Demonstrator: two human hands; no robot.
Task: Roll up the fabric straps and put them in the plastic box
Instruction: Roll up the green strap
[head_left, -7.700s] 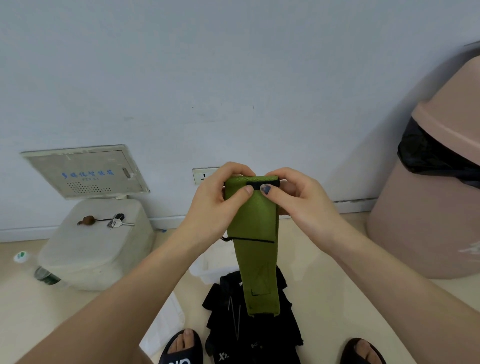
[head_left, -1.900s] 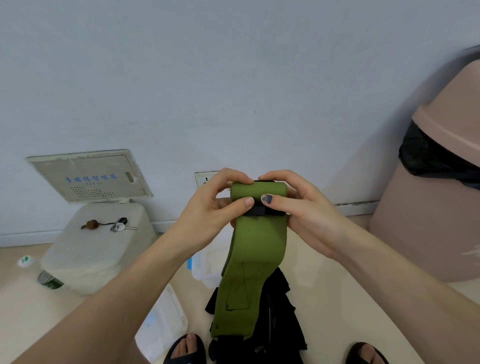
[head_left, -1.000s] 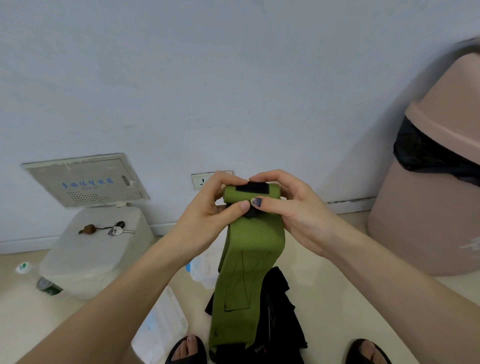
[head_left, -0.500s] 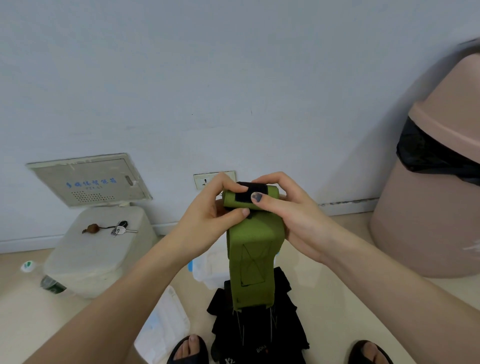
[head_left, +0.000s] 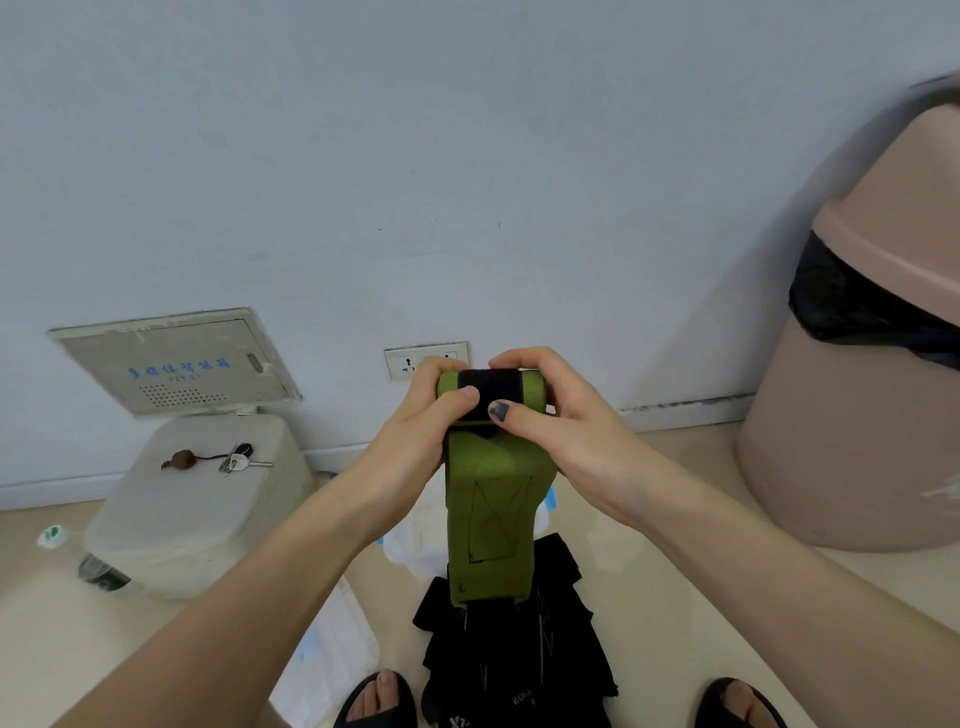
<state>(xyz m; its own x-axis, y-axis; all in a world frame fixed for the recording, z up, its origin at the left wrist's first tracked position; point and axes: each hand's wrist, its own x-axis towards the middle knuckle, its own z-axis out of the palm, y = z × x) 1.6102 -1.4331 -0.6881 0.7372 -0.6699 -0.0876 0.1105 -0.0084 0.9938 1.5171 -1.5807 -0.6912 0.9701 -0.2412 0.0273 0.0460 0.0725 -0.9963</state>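
We hold a green strap (head_left: 491, 499) up in front of us with both hands, above the floor and before the wall. Its top is wound into a tight roll with a black band across it, and the loose tail hangs straight down over a heap of black straps (head_left: 514, 644) on the floor. Our left hand (head_left: 415, 447) curls round the roll's left end, thumb pressed on the front; our right hand (head_left: 561, 431) curls round the right end, its thumb, with a dark painted nail, on the black band. Behind the tail, a clear plastic box (head_left: 415, 540) sits on the floor, partly hidden. To the left stands a white tub (head_left: 197, 519) with keys (head_left: 236, 460) on its lid, and to the right a pink bin (head_left: 857, 415) with a black liner. Our 2 sandalled feet show at the bottom edge.
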